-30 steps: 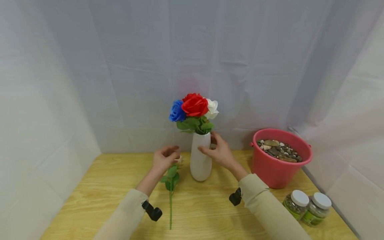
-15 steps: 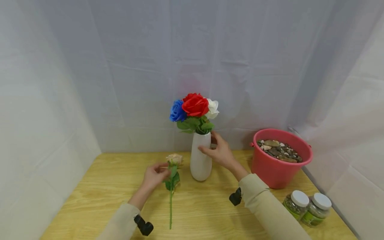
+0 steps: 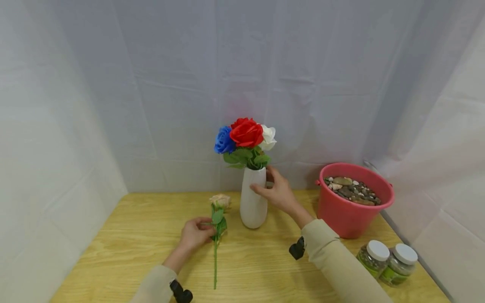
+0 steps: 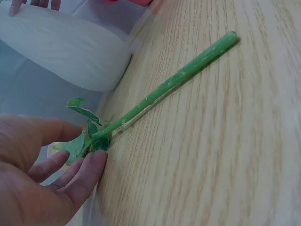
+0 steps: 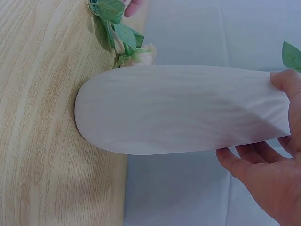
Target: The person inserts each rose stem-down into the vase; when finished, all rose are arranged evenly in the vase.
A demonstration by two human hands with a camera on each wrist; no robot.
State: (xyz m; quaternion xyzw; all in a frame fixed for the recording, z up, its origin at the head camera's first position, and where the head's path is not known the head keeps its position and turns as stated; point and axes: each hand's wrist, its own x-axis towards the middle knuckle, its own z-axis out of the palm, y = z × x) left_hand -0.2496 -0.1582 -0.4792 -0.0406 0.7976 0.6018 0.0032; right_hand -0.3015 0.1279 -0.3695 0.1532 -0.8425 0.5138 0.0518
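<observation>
A tall white vase [image 3: 253,201] stands upright on the table, holding a red rose [image 3: 246,132], a blue rose [image 3: 225,140] and a white rose [image 3: 268,137]. My right hand [image 3: 277,191] grips the vase near its neck, thumb in front and fingers round the far side, as the right wrist view shows. Left of the vase lies a cream rose [image 3: 221,200] with a long green stem [image 4: 174,82]. Around its leaves [image 4: 75,143] my left hand [image 3: 195,233] has thumb and fingers on either side of the stem, with a gap still between the fingertips.
At the right stands a pink bucket [image 3: 350,219] filled with stones [image 3: 352,191]. Two jars with white lids, a nearer-left jar [image 3: 373,259] and a right jar [image 3: 399,265], sit by the table's right edge. White cloth [image 3: 170,105] hangs behind the wooden table [image 3: 125,248].
My left hand has come back from over the cream rose's bloom, down and left to its leaves and stem. My right hand and the vase have stayed put.
</observation>
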